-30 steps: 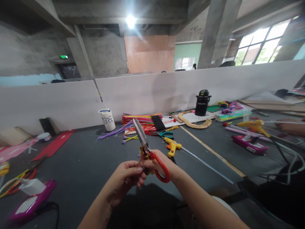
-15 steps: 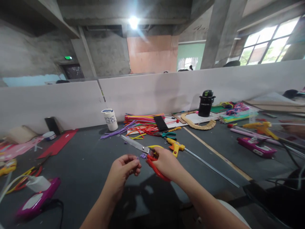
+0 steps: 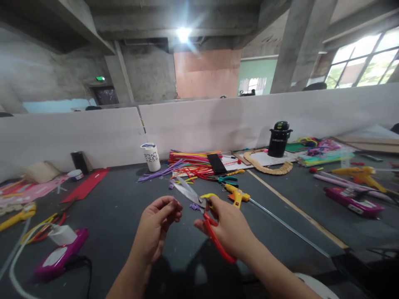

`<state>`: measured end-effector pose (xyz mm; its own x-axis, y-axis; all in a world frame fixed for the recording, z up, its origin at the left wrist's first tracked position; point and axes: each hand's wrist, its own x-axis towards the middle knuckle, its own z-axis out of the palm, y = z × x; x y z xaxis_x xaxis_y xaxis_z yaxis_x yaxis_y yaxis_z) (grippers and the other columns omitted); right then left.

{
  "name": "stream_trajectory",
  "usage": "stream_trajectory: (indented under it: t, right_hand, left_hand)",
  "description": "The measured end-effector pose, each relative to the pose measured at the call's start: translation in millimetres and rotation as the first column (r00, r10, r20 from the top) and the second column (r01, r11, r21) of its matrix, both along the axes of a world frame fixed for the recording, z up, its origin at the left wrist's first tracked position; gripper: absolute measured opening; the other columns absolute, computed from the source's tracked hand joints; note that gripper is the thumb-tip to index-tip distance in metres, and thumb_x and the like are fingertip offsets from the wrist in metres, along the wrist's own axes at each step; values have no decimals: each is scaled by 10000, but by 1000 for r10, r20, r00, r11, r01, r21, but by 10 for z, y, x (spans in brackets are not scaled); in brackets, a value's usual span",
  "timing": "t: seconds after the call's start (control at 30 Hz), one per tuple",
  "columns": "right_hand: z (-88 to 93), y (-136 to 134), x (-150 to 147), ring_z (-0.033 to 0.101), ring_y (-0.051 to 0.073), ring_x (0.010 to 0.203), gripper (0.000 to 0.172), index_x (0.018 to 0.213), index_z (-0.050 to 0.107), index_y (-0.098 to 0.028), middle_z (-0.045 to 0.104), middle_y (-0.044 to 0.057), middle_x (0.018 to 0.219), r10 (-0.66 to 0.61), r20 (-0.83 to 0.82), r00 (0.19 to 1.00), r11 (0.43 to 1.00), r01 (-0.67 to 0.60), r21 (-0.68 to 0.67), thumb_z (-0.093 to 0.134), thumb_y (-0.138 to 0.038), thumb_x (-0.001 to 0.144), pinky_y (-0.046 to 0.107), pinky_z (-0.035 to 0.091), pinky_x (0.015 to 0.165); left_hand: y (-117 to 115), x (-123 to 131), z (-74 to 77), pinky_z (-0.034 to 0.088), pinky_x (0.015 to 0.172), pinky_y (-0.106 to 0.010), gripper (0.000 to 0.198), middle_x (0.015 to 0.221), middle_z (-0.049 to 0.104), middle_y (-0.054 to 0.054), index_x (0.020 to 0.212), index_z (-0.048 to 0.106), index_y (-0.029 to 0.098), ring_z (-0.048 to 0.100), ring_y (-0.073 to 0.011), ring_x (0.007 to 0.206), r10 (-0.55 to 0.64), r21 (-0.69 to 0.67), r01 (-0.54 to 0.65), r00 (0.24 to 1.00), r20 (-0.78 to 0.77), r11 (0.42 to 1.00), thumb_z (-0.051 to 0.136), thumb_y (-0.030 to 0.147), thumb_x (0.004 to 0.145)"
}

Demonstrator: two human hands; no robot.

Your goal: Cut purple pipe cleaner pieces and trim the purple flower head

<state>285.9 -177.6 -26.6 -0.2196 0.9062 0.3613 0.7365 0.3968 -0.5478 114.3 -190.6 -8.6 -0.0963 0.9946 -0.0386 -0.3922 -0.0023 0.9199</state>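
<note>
Working over a dark grey table (image 3: pixel 118 216), closed off on the far side by a white partition (image 3: pixel 77 133). Keeping the loose heap of coloured pipe cleaners (image 3: pixel 193 158) at the far centre against that partition, probably so the near stretch stays free for handwork. Leaving a black jar (image 3: pixel 279 139) far right and a white cup (image 3: pixel 151 158) just left of the heap, both upright and well apart from the hands. Parking a yellow glue gun (image 3: pixel 237 195) flat just beyond the right hand (image 3: pixel 230 226), seemingly within easy reach. Gripping scissors (image 3: pixel 188 193) with that hand, fingers wrapped on the red and yellow loops, loops spread and blades slightly parted, tips aimed far-left. Raising the left hand (image 3: pixel 156 228) just left of the blades, thumb and fingertips pressed together, perhaps on a purple speck, too small to tell. Hovering over a tiny purple scrap (image 3: pixel 195 206) by the pivot, between both hands; resting or falling, cannot tell.
</note>
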Motion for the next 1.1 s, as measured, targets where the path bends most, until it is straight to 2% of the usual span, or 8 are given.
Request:
stream_trajectory:
  t: [0.1, 0.23, 0.47, 0.77, 1.1]
  right_hand:
    - [-42, -65, -77, 531, 183, 658, 392, 790, 497, -199, 598, 25, 745, 41, 45, 998, 999, -42, 14, 553, -570, 677, 246, 291, 549]
    - [-80, -99, -127, 525, 177, 598, 414, 706, 489, -198, 588, 27, 674, 39, 145, 989, 999, -43, 23, 491, -612, 701, 252, 256, 519]
    - [-89, -112, -140, 541, 203, 621, 484, 713, 508, -187, 602, 52, 697, -20, 203, 979, 998, 7, 60, 449, -667, 691, 267, 270, 525]
    - [-101, -112, -147, 535, 188, 585, 509, 701, 512, -182, 597, 39, 663, -28, 223, 975, 995, 4, 104, 439, -685, 687, 258, 248, 498]
    - [-93, -126, -168, 541, 186, 580, 516, 693, 504, -184, 607, 40, 656, -22, 236, 972, 998, 8, 60, 416, -691, 696, 250, 231, 489]
  left_hand:
    - [3, -11, -17, 426, 536, -170, 70, 603, 639, 13, 674, 632, 139, 541, -66, 514, 11, 64, -12, 1000, 6, 998, 672, 177, 632]
    - [-6, -8, -16, 406, 509, -163, 36, 550, 602, 28, 648, 633, 140, 510, -61, 492, 41, 132, -43, 999, 16, 990, 660, 139, 624]
    - [-60, -9, 19, 383, 493, -157, 29, 545, 576, 35, 644, 633, 145, 480, -54, 485, 58, 179, -59, 998, 13, 982, 659, 158, 641]
    - [-37, -12, 10, 373, 475, -149, 38, 548, 562, 40, 640, 626, 144, 464, -47, 470, 52, 188, -57, 998, 30, 980, 662, 152, 648]
    - [-34, -15, -4, 373, 469, -144, 32, 554, 564, 34, 638, 626, 137, 458, -45, 470, 42, 194, -48, 998, 37, 980, 644, 118, 656]
